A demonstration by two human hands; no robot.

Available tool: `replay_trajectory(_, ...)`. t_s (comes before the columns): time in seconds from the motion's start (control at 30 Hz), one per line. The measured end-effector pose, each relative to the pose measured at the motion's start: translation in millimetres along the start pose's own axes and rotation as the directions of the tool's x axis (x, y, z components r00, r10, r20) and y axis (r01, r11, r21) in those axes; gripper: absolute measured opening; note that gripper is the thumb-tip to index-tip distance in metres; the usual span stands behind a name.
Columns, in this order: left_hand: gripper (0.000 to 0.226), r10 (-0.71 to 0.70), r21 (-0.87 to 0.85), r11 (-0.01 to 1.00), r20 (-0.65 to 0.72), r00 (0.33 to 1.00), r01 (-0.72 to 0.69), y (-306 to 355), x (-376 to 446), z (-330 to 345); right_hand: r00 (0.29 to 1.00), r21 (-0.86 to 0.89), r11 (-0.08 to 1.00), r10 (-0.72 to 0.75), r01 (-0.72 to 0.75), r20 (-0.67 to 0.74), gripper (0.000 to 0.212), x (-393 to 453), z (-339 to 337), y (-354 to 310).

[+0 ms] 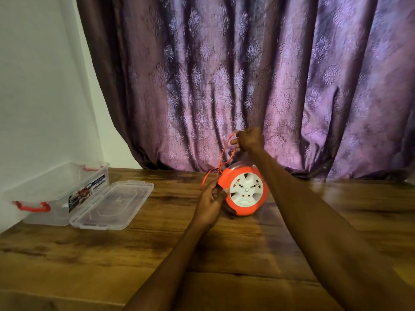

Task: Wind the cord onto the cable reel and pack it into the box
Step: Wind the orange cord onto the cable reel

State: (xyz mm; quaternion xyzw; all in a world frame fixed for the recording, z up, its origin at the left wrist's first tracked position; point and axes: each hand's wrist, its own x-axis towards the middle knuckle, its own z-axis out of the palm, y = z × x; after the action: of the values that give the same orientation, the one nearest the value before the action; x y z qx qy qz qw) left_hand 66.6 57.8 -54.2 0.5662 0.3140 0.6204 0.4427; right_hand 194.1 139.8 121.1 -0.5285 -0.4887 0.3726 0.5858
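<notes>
Upright cable reel [246, 191], white face toward camera.

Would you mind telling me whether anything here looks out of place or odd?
Only the cord: loose orange loops stand off the reel, raised by the right hand, the left hand at the rim. The box sits open, lid beside it.

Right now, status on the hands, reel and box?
Left hand steadies orange reel on table; right hand holds cord loop above it. Cord partly loose. Box open, lid beside it, path clear.
</notes>
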Motion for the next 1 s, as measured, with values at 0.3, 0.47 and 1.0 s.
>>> replay_trajectory(0.3,0.024,-0.058,-0.109,0.992,-0.017,0.998,0.056,4,7,-8,0.999,-0.086,0.995,0.052,-0.052,0.001,0.020,13,-48,25)
replay_trajectory(0.47,0.024,-0.166,-0.223,0.963,-0.059,0.984,0.149,10,13,-14,0.975,-0.329,0.943,0.116,-0.048,0.189,0.026,-1,-68,48)
replay_trajectory(1.0,0.016,-0.193,-0.540,0.840,-0.216,0.957,0.047,24,14,-13,0.907,0.065,0.990,-0.142,0.127,0.397,0.038,-65,-43,68)
